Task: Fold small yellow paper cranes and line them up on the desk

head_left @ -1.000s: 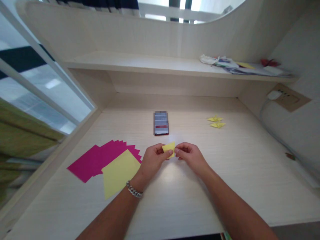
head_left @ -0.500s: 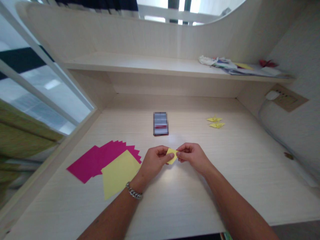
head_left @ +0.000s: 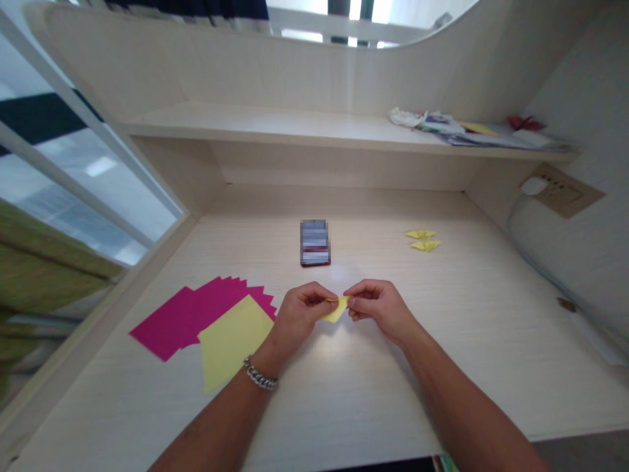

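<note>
Both hands meet over the middle of the pale wooden desk (head_left: 344, 393). My left hand (head_left: 299, 313), with a silver bracelet on its wrist, pinches the left side of a small folded yellow paper (head_left: 337, 309). My right hand (head_left: 378, 308) pinches its right side with curled fingers. The paper is held just above the desk, mostly hidden between the fingertips. A flat yellow sheet (head_left: 230, 341) lies to the left on a fan of magenta sheets (head_left: 187, 318).
A phone (head_left: 315, 242) lies beyond the hands. Two small yellow folded figures (head_left: 422, 239) sit at the back right. A shelf (head_left: 295, 124) above carries papers and a red folded piece (head_left: 523, 122). A wall socket with a plug (head_left: 538, 187) is at right.
The folded yellow paper has dropped lower and tilted flatter between my fingertips, showing less of its face. Both hands have stayed in the same spot.
</note>
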Available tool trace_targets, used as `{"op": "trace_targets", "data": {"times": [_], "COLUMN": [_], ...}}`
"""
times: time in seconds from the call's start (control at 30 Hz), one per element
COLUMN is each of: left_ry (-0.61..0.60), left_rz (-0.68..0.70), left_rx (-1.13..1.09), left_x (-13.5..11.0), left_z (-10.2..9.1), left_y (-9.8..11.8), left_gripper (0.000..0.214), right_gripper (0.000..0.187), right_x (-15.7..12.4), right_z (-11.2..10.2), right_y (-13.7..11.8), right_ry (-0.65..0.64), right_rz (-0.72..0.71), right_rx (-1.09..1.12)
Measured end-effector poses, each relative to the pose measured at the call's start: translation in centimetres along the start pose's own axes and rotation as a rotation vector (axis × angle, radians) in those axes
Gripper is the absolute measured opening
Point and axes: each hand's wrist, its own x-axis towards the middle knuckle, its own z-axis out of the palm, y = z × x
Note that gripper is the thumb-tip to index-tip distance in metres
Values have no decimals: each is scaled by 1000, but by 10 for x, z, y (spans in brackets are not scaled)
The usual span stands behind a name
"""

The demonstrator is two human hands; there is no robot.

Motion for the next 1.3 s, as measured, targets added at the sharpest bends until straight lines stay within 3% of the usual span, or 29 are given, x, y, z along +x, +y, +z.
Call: {"op": "trace_targets", "data": {"times": [0.17,0.5,0.73,1.07,1.3], "left_ry": [-79,-1,-48,-50,-52], "left_rz": [25,80,137,147,144], "left_rx": [102,72,54,66,152], "left_x": [-1,-2,-4,-3,-6], "left_z": [-1,0,-1,-1,3], "left_y": [-1,0,0,-1,3], "left_gripper": [11,6,3,3,5], "right_gripper": [13,18,15,17,21], "right_x": [1,-2,-3,-4,-3], "right_z": [-1,1,3,0,2], "right_y": [2,-3,-7,-8,-3], "right_ry": [42,-3,56,0,-25], "right_rz": [-51,22,78,115,55], "right_rx": [-88,115,132,170,3]}}
